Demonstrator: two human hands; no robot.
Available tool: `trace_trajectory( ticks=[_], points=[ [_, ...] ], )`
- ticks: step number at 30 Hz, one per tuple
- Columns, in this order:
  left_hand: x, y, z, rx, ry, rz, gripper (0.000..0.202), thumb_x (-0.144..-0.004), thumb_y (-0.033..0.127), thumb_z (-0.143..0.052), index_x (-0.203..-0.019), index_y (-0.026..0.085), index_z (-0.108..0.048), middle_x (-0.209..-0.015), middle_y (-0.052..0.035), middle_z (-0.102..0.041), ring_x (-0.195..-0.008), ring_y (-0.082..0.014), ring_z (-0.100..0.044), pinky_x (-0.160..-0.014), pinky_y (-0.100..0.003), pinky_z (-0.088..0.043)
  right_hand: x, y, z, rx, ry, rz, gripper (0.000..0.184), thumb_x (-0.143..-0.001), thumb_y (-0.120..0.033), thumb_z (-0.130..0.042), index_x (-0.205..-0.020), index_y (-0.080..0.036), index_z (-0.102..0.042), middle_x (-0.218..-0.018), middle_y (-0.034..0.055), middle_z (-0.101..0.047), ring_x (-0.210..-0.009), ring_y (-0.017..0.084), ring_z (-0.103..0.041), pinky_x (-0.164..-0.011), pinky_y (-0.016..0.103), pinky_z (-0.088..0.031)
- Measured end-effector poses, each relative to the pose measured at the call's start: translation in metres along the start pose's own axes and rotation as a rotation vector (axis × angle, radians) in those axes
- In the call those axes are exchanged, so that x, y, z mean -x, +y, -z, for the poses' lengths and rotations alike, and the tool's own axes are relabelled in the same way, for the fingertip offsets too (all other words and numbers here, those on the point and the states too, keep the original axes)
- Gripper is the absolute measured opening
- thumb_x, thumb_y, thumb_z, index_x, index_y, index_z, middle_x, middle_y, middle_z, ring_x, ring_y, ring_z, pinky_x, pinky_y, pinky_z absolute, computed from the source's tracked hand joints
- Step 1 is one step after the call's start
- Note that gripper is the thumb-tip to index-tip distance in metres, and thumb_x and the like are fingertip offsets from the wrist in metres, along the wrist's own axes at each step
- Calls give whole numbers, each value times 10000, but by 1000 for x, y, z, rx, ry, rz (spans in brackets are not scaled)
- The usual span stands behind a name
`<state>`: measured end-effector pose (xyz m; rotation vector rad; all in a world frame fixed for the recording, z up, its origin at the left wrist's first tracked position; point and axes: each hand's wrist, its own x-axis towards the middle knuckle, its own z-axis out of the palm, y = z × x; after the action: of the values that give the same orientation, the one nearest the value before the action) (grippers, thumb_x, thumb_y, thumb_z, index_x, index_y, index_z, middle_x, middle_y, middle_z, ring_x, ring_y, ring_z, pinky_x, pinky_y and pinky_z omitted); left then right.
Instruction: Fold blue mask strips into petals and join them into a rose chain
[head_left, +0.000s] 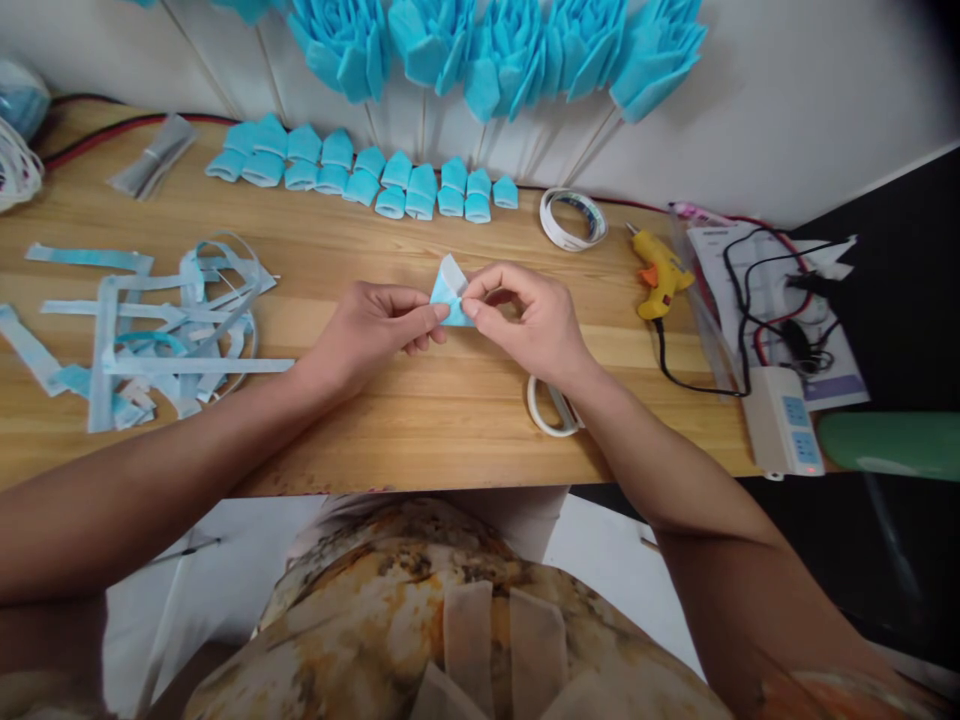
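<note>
Both my hands meet over the middle of the wooden table (pixel 420 430). My left hand (pixel 367 335) pinches the lower left edge of a small folded blue and white piece (pixel 450 292). My right hand (pixel 529 320) pinches its right side with thumb and forefinger, the other fingers curled. The piece is held a little above the tabletop, with a white flap sticking up at its top. Under my right wrist lies a white tape ring (pixel 551 410), partly hidden by the arm.
A row of folded blue pieces (pixel 360 175) lines the back edge, under blue flowers (pixel 495 50) on the wall. Cut blue strips (pixel 150 330) pile at the left. A tape roll (pixel 574 218), a yellow glue gun (pixel 660 275), cables and a power strip (pixel 784 420) sit at the right.
</note>
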<state>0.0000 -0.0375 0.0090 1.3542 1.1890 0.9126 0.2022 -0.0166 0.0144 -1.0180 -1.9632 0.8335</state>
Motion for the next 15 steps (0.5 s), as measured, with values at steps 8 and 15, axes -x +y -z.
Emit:
trace_trajectory(
  ticks=[8,15],
  points=[
    [1,0,-1,-20,1,-18,263,-837,370,-714,-660,176,-702,-643,-16,-702,-542,-98,-549,-556,-214,-468,-1,7,-1,-215,-61,-121,197,-883,-387,-694,-976,-215,-672,-857,-7,-692,-755,123,-613,-684,270,-509],
    [2,1,0,-122,-47,-34,276,-843,378,-698,-664,168,-689,-603,-2,-658,-543,-97,-529,-556,-218,-427,0,11,0,-268,-175,-107,421,-893,-382,-705,-1268,-216,-611,-859,-22,-663,-720,108,-578,-664,260,-497]
  ],
)
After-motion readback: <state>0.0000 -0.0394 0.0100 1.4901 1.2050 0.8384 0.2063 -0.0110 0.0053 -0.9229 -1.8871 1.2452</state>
